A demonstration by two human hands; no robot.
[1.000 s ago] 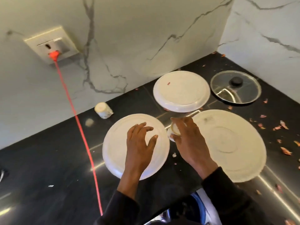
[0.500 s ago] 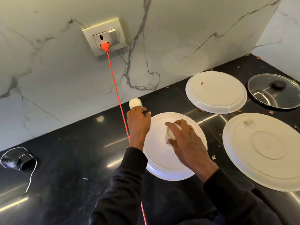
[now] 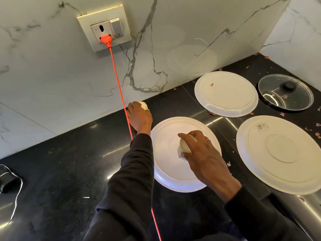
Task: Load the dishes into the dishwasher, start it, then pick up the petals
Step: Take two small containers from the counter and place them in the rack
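Three white plates lie upside down on the black counter: a near one (image 3: pixel 166 173), a far one (image 3: pixel 225 94) and a large one (image 3: pixel 281 153) at the right. My right hand (image 3: pixel 199 153) grips a small white cup (image 3: pixel 184 145) over the near plate. My left hand (image 3: pixel 139 117) reaches to the wall and curls round a second small white cup (image 3: pixel 143 105) lying there. A glass pot lid (image 3: pixel 286 93) with a black knob sits at the far right. Pink petals (image 3: pixel 318 125) lie scattered along the counter's right side.
An orange cable (image 3: pixel 119 87) runs from a wall socket (image 3: pixel 104 26) down across the counter, passing just left of my left wrist. A small black device with a white cord (image 3: pixel 7 182) lies at the left edge. The marble wall meets a corner at the right.
My left hand left the near plate, reached to the wall and closed round the lying cup. My right hand carried its cup from between the plates to above the near plate. The view swung left.
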